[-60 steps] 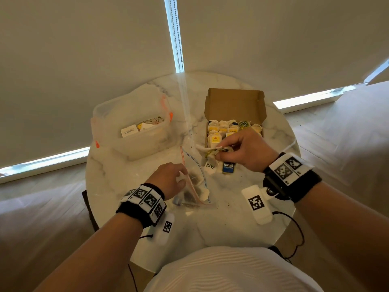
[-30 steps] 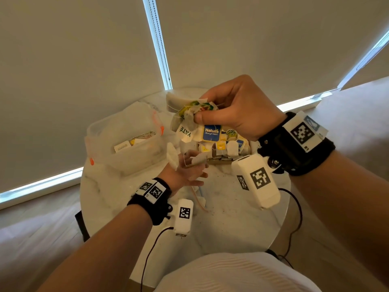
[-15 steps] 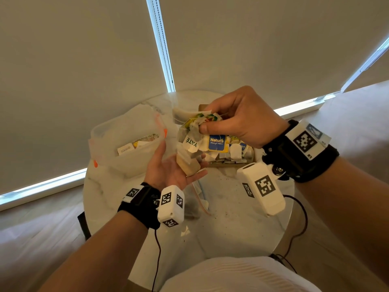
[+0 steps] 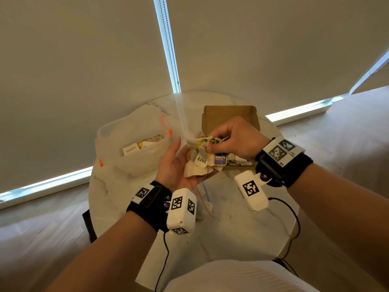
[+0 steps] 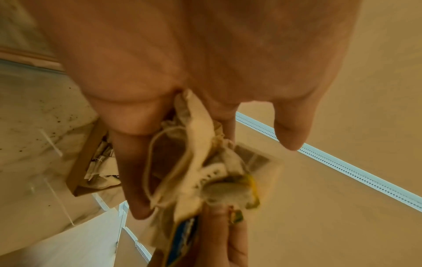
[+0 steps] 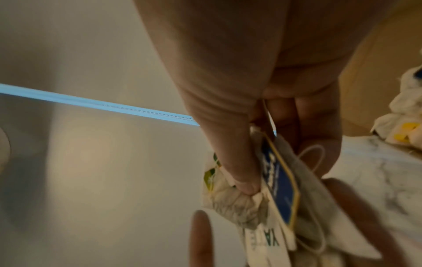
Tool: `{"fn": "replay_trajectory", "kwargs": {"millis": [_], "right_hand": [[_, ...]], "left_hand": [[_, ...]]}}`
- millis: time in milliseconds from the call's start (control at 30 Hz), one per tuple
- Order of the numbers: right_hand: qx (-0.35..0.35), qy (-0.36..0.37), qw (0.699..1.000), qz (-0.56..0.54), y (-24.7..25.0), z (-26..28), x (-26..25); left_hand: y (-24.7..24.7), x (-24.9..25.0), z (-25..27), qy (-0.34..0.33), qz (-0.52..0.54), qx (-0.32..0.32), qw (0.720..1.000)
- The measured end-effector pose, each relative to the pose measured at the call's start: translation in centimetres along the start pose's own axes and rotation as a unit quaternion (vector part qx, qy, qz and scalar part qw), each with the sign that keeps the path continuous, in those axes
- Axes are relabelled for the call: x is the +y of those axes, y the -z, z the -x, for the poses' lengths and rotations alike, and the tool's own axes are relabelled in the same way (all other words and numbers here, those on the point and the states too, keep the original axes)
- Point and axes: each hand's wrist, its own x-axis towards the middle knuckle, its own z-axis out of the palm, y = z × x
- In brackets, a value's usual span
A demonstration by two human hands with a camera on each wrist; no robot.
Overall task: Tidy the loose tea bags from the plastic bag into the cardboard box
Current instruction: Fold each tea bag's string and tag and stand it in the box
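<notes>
Tea bags (image 4: pixel 202 160) pinched by right hand (image 4: pixel 233 140), above box (image 4: pixel 229 114) front | left hand (image 4: pixel 176 165) cupped flat beneath, nothing clenched | risk: tangled strings snagging, bags dropped onto counter (image 4: pixel 231 224)

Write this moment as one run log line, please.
right hand: pinches tea bag bundle | left hand: open, cupped under bundle | cardboard box: open, partly filled | bundle not yet in box
</notes>
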Motion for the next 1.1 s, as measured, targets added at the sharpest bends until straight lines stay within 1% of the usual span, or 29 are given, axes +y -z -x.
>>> {"fn": "replay_trajectory", "kwargs": {"millis": [167, 267, 333, 400, 500, 600, 767, 833, 900, 1100], "right_hand": [[-0.025, 0.0, 0.998, 0.053, -0.6, -0.6, 0.7], [-0.024, 0.004, 0.997, 0.08, -1.0, -1.1, 0.7], [-0.015, 0.012, 0.995, 0.096, -1.4, -1.3, 0.8], [-0.002, 0.02, 0.994, 0.11, -1.8, -1.5, 1.0], [0.043, 0.002, 0.992, 0.122, -2.3, -1.7, 1.5], [0.086, -0.021, 0.994, 0.068, -2.3, -1.4, 1.6], [0.104, -0.071, 0.989, -0.084, -2.0, -0.2, 2.0], [0.097, -0.076, 0.989, -0.085, -2.2, 0.4, 2.4], [0.097, -0.063, 0.99, -0.075, -2.7, 1.0, 2.6], [0.17, -0.047, 0.98, -0.092, -3.4, 0.9, 3.1]], "left_hand": [[0.3, -0.1, 0.1, -0.017, -0.05, -0.044, 0.998], [0.9, -0.4, -0.2, -0.027, -0.074, -0.064, 0.995], [0.9, -0.3, -0.4, -0.033, -0.082, -0.054, 0.995], [0.7, -0.2, -0.5, -0.036, -0.086, -0.025, 0.995], [0.5, 0.0, -0.6, -0.037, -0.078, 0.009, 0.996], [0.6, 0.1, -0.5, -0.031, -0.066, 0.022, 0.997], [1.0, 0.0, -0.9, -0.03, -0.047, 0.039, 0.998], [1.0, 0.1, -1.0, -0.037, -0.034, 0.046, 0.998], [1.0, 0.1, -1.1, -0.047, -0.031, 0.044, 0.997], [1.0, -0.2, -0.9, -0.058, -0.021, 0.064, 0.996]]}}
